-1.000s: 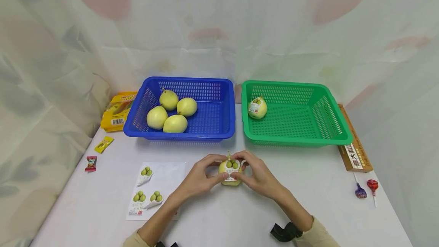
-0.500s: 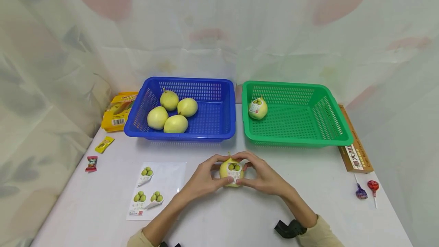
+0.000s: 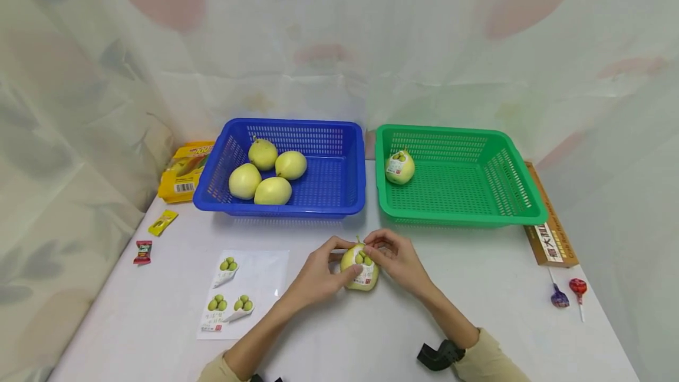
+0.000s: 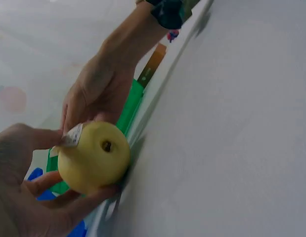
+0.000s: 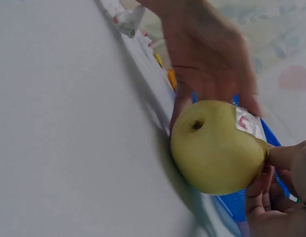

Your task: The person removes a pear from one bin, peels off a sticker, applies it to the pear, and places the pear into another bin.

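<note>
Labelling seems in hand: the left hand [image 3: 323,271] grips the pear [image 4: 93,165] toward 6 o'clock on the bench [image 3: 339,341]; the right hand [image 3: 399,259] touches the sticker [image 3: 363,276] near 1 o'clock, pinching or pressing, I can't tell. Next probably calls for smoothing its edges.

Head view: I read bright, diffuse light; soft shadow under blue basket [image 3: 281,210], slight glare on sticker sheet [image 3: 265,270]. Wrist views dimmer, greyer, softer; shadow beside pear [image 5: 217,153].
</note>
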The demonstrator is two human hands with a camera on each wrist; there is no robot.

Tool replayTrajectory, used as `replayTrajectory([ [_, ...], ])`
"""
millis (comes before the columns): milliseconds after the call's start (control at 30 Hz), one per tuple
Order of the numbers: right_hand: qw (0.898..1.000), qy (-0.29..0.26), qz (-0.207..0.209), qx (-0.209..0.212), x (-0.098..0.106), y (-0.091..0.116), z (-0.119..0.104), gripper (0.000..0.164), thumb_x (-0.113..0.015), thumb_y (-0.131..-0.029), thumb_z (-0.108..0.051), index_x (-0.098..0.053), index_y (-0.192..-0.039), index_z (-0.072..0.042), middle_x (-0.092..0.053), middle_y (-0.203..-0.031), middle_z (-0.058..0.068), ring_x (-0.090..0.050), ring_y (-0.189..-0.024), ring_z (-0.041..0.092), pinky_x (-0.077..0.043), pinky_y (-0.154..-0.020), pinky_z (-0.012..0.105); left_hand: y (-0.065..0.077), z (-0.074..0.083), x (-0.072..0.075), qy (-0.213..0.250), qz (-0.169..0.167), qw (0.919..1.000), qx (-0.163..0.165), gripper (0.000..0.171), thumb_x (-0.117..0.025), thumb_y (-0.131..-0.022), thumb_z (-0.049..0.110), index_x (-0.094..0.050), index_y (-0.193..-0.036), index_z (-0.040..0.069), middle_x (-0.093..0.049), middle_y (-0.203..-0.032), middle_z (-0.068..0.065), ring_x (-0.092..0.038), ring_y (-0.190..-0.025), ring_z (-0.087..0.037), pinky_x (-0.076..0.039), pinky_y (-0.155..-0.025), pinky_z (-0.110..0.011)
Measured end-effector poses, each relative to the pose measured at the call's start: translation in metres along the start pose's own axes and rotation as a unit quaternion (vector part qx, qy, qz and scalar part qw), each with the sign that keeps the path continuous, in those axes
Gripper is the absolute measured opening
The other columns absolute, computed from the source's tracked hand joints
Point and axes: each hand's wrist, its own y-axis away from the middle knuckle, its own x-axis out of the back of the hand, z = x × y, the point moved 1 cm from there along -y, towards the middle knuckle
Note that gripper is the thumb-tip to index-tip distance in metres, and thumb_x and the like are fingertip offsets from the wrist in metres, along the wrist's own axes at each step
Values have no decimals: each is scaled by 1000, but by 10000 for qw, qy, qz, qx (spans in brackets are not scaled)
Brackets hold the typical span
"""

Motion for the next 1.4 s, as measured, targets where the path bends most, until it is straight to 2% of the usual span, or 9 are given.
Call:
replayTrajectory([
  [167, 9995, 144, 123, 247, -9, 4, 1, 15, -72, -103, -4, -70, -116, 3, -71, -112, 22, -66, -98, 3, -62, -82, 16, -7, 1, -4, 79, 765, 9960, 452, 24, -80, -98, 29, -69, -113, 13, -78, -125, -8, -79, -108, -26, -66, -84, -30],
  [433, 9987, 57, 365, 338, -15, 6, 9, 13, -70, -104, -2, -70, -115, 4, -72, -111, 22, -67, -99, 3, -63, -86, 17, -14, -4, -4, 203, 1166, 9920, 439, 19, -77, -100, 17, -64, -110, 7, -75, -108, -11, -77, -95, -18, -65, -88, -26],
  [633, 9980, 531, 314, 138, -14, 9, 9, 13, -68, -108, -14, -73, -117, -6, -76, -116, 13, -68, -106, 4, -62, -89, 22, -10, -3, 0, 442, 724, 9951, 508, 25, -76, -102, 22, -64, -119, 7, -74, -117, -14, -77, -103, -23, -64, -88, -27],
  [800, 9985, 418, 354, 6, -13, 11, 9, 16, -68, -108, -14, -71, -120, -5, -75, -121, 16, -73, -112, 12, -66, -92, 23, -3, -1, 1, 615, 248, 9974, 294, 37, -80, -98, 20, -60, -126, 5, -68, -131, -18, -75, -121, -35, -64, -105, -39],
  [900, 9982, 398, 439, 0, -13, 12, 9, 14, -70, -107, -15, -72, -117, -6, -76, -124, 15, -77, -113, 21, -66, -96, 22, -3, -1, 0, 667, 383, 9969, 186, 33, -78, -99, 13, -61, -125, 2, -68, -129, -19, -73, -121, -34, -62, -111, -43],
  [1033, 9968, 693, 396, 54, -11, 17, 9, 16, -69, -107, -19, -78, -118, -12, -80, -128, 10, -80, -115, 25, -64, -104, 25, -4, -3, -3, 830, 730, 9936, 208, 27, -75, -98, 6, -63, -121, 0, -70, -121, -21, -73, -114, -30, -63, -107, -36],
  [1133, 9975, 702, 56, -42, -8, 24, 8, 26, -70, -108, -23, -75, -132, -14, -75, -139, 11, -78, -121, 30, -64, -103, 25, -5, -4, -6, 861, 880, 9920, 260, 26, -75, -98, 7, -63, -121, 0, -72, -121, -21, -75, -112, -30, -63, -102, -32],
  [1267, 9978, 169, -612, -183, -4, 33, 6, 50, -78, -102, -18, -61, -148, -9, -61, -153, 24, -73, -127, 42, -66, -101, 29, -8, -4, -10, 869, 869, 9918, 355, 27, -75, -100, 12, -63, -122, 2, -72, -124, -21, -76, -114, -32, -65, -95, -30],
  [1400, 9959, -79, -889, -138, -1, 39, 7, 61, -80, -100, -14, -51, -153, -5, -58, -151, 28, -74, -129, 31, -65, -105, 30, -16, -3, -12, 818, 847, 9927, 268, 22, -73, -101, 13, -66, -120, 4, -73, -122, -18, -77, -112, -30, -66, -91, -27],
])
